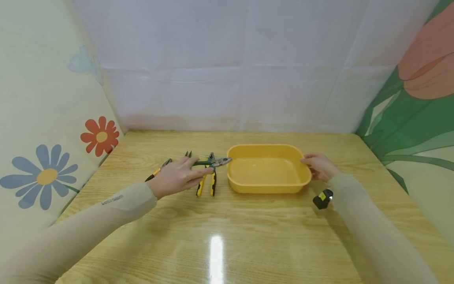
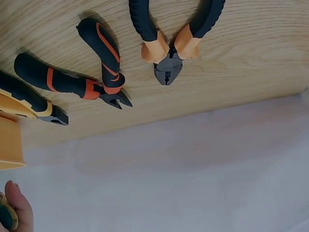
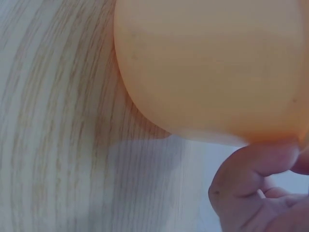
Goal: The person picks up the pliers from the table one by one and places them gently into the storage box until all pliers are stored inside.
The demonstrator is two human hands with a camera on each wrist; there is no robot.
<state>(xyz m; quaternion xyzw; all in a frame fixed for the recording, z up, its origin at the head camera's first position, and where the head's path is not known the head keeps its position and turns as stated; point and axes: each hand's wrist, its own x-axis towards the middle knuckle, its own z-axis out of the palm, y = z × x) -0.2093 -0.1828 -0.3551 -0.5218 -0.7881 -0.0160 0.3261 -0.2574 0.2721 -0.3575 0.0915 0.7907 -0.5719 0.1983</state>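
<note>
My left hand (image 1: 179, 175) grips a pair of green-handled pliers (image 1: 221, 161), whose metal nose reaches the left rim of a yellow plastic bin (image 1: 268, 189). In the left wrist view only its thumb (image 2: 20, 205) and a bit of green and yellow handle (image 2: 7, 216) show at the lower left corner. At the bin's right end, my right hand (image 1: 320, 165) pinches the rim. Close up in the right wrist view, the fingers (image 3: 256, 166) bend against the bin's wall (image 3: 207, 72). No tools show inside the bin.
Yellow-and-black pliers (image 1: 213, 185) lie left of the bin. Black-and-red cutters (image 2: 65, 82) and black-and-orange pliers (image 2: 169, 65) lie farther left, partly behind my left hand in the head view. A black-and-yellow tape measure (image 1: 322, 199) is near my right wrist. White cloth (image 1: 227, 98) hangs behind the table.
</note>
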